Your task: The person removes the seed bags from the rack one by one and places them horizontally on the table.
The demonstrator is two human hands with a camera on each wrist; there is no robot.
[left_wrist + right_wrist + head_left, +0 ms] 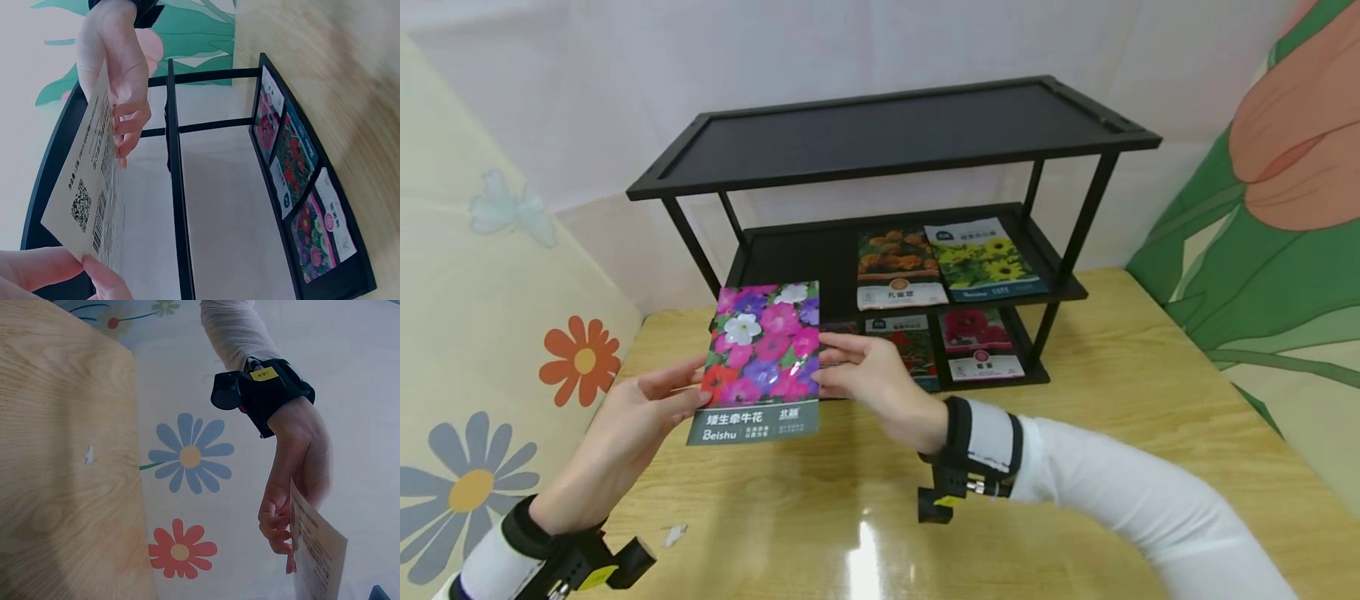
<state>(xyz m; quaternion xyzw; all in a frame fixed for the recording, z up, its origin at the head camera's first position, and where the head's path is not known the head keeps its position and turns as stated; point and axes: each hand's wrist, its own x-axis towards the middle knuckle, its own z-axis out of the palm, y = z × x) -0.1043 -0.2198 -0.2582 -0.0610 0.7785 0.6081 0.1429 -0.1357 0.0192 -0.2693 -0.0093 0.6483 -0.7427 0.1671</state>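
Observation:
A flower seed packet (763, 354) with pink, purple, red and white blooms is held up before the black rack, front toward the head camera. My left hand (628, 425) pinches its lower left edge between thumb and fingers. At the right edge, my right hand (887, 383) grips it with fingers bent. The left wrist view shows the packet's printed back (94, 187) with a QR code and barcode; there the right hand (119, 69) is at the far edge, its thumb hidden. In the right wrist view the left hand (297, 469) holds the packet (319, 550).
The black three-tier rack (887, 129) stands on a wooden table (1075, 433). Its middle shelf bears an orange-flower packet (901, 271) and a yellow-flower packet (988, 260). Three packets lie on the bottom shelf, including a red-flower one (297, 153). Flower-painted panels flank both sides.

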